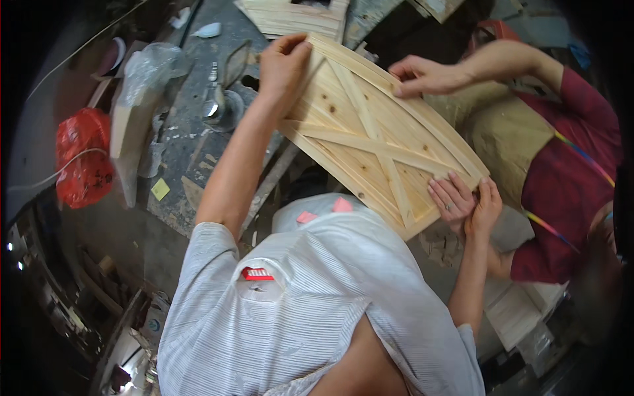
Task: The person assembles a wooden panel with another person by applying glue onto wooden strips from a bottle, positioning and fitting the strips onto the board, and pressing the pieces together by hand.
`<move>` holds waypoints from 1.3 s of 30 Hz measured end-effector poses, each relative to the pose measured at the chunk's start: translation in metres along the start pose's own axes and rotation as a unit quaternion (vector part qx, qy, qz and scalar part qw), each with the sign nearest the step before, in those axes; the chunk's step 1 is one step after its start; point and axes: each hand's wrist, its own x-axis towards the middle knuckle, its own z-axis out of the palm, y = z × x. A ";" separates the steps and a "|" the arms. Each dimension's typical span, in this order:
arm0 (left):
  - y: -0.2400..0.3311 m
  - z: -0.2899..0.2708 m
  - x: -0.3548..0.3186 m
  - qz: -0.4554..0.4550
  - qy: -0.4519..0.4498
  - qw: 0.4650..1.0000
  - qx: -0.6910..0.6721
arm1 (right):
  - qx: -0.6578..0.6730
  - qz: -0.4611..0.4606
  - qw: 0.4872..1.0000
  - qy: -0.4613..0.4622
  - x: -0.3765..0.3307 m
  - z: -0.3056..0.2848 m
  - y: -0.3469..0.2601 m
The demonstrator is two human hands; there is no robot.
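Note:
A pale pine panel (343,112) with a raised frame and an X-shaped cross brace lies tilted in front of me. My left hand (282,63) grips its far left corner, fingers curled over the edge. My right hand (487,203) holds the near right corner, thumb on the frame's edge. A co-worker in a dark red shirt (568,178) stands at the right. One of their hands (426,74) presses the panel's far edge, the other (451,198) lies flat on the frame beside my right hand.
A stained grey workbench (188,148) lies under and left of the panel, with a clear plastic bag (148,66), a shiny metal part (221,105) and a yellow paper scrap (160,189). A red plastic bag (82,158) hangs at the left. Stacked wooden boards (297,16) lie beyond.

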 end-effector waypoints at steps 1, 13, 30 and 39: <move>0.002 0.002 -0.003 0.001 0.004 1.000 0.012 | 0.000 0.001 1.000 0.010 -0.001 0.001 0.000; -0.016 -0.014 0.015 0.007 -0.023 0.998 0.061 | -0.036 -0.039 0.996 0.069 -0.020 0.016 0.005; -0.021 -0.009 0.012 0.006 -0.022 0.999 0.036 | -0.039 -0.087 0.993 0.070 -0.026 0.019 0.003; -0.028 -0.011 0.016 0.028 -0.018 0.998 0.049 | -0.101 -0.069 0.989 0.082 -0.023 0.017 0.006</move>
